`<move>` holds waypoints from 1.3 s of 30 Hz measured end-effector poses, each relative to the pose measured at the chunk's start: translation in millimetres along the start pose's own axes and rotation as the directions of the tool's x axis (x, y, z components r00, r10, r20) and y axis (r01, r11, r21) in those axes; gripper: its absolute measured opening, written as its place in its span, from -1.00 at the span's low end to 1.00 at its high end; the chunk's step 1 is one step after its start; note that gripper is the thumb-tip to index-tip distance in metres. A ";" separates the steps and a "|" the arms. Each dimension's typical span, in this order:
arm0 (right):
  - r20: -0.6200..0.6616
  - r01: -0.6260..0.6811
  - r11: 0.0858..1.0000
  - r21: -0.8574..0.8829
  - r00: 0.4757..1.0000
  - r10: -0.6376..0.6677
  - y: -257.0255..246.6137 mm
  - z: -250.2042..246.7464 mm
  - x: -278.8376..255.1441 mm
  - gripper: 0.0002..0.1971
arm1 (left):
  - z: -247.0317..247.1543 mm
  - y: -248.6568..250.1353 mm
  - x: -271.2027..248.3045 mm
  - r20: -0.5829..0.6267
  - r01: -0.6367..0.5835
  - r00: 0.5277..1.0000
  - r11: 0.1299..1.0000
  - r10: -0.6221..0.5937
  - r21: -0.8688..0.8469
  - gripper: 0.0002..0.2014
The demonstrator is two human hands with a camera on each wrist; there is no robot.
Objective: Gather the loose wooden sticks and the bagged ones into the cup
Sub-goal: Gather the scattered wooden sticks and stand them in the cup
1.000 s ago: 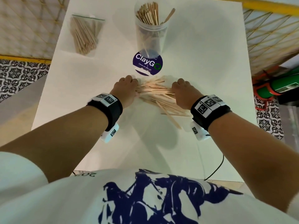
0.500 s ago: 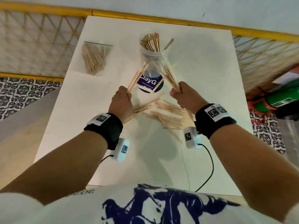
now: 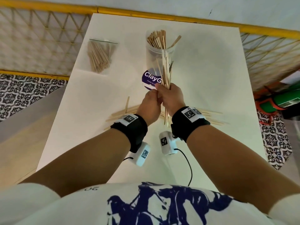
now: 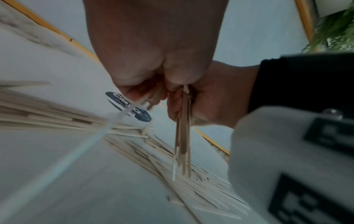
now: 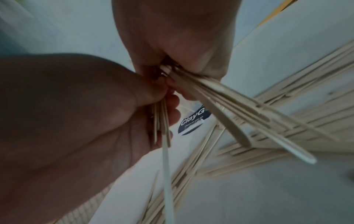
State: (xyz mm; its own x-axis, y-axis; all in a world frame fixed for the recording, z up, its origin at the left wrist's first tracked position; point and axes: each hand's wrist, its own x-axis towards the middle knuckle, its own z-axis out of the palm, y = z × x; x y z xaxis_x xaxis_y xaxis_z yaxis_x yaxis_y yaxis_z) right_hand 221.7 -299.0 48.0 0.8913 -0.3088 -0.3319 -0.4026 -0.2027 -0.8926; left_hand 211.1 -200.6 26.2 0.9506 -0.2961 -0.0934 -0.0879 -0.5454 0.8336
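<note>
A clear plastic cup (image 3: 155, 52) with several wooden sticks in it stands at the table's far middle. Just in front of it, above the table, my two hands meet. My right hand (image 3: 170, 96) grips an upright bundle of sticks (image 3: 166, 70) whose tops rise in front of the cup. My left hand (image 3: 150, 103) presses against it, fingers curled round more sticks (image 5: 162, 121). Loose sticks (image 3: 119, 113) lie scattered on the table under both wrists, more of them at the right (image 3: 211, 113). A clear bag of sticks (image 3: 100, 57) lies at the far left.
A round purple sticker (image 3: 149, 78) lies on the white table (image 3: 203, 78) in front of the cup. A yellow-railed lattice fence (image 3: 40, 38) borders the table's far and left sides. Something green and orange (image 3: 284, 101) sits on the floor at the right.
Both hands lifted bunches of sticks off the pile. The two bunches, held apart and slanted half a second ago, are now brought together into one upright bundle.
</note>
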 end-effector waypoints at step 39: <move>0.159 0.256 0.910 0.326 0.934 -0.320 -88.1 8.2 -29.5 -0.87 | -52.2 33.1 -14.1 0.537 0.578 0.623 -0.127 -0.569 -0.806 -0.47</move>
State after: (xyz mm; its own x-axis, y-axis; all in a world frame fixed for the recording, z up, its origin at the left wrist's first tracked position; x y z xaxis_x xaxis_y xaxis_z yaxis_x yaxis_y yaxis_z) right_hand 232.5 -264.4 134.0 0.9945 -0.0758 -0.0727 -0.0698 0.0398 -0.9968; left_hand 210.3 -173.6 83.5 0.4822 -0.2952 -0.8248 0.8009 0.5300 0.2786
